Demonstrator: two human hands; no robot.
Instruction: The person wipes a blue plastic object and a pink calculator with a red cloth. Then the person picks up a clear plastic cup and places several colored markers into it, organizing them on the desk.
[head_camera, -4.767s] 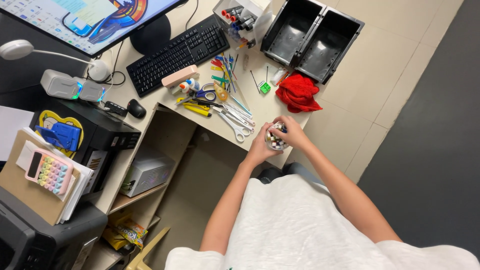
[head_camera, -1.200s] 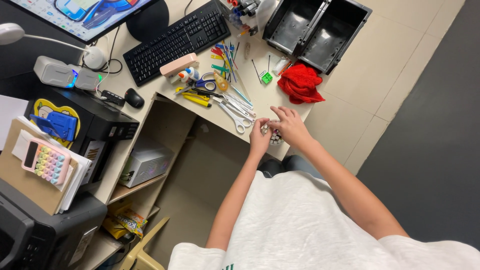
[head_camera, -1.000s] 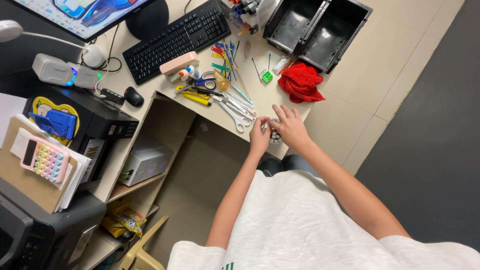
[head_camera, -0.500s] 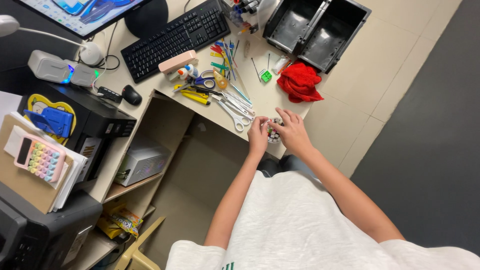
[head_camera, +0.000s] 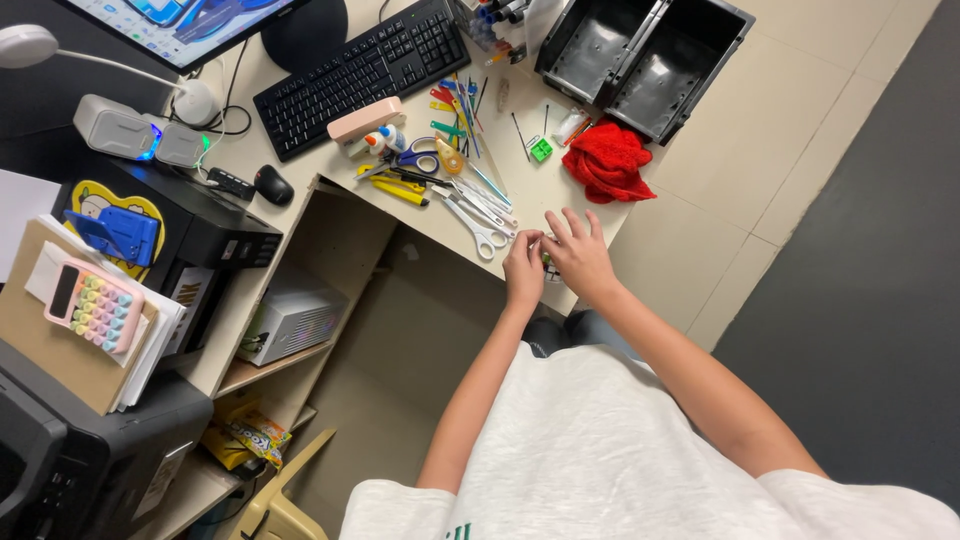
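Both hands meet at the desk's near edge over one small object (head_camera: 547, 262), mostly hidden; a bit of green shows between them. Left hand (head_camera: 523, 272) is curled, fingertips closed on the object's left side. Right hand (head_camera: 580, 256) lies over it, fingers spread and pointing away, thumb tucked toward the left hand. What kind of thing it is, cannot tell: too small and covered.

Progress, as a judgement: work on the object looks mid-way. It is held in both hands, not set down, and no finished piece lies beside it. Tools lie loose and untouched.

Just beyond the left hand: scissors (head_camera: 478, 222), then a scatter of pens and small tools (head_camera: 445, 150). A small green piece (head_camera: 541, 150) sits near a red cloth (head_camera: 606, 162). Two black bins (head_camera: 640, 45) stand behind, seemingly bare inside. Farther left: keyboard (head_camera: 365, 72), mouse (head_camera: 272, 184), pink case (head_camera: 364, 119), lamp (head_camera: 30, 45). On a black box lower left, a pastel calculator (head_camera: 92, 304).
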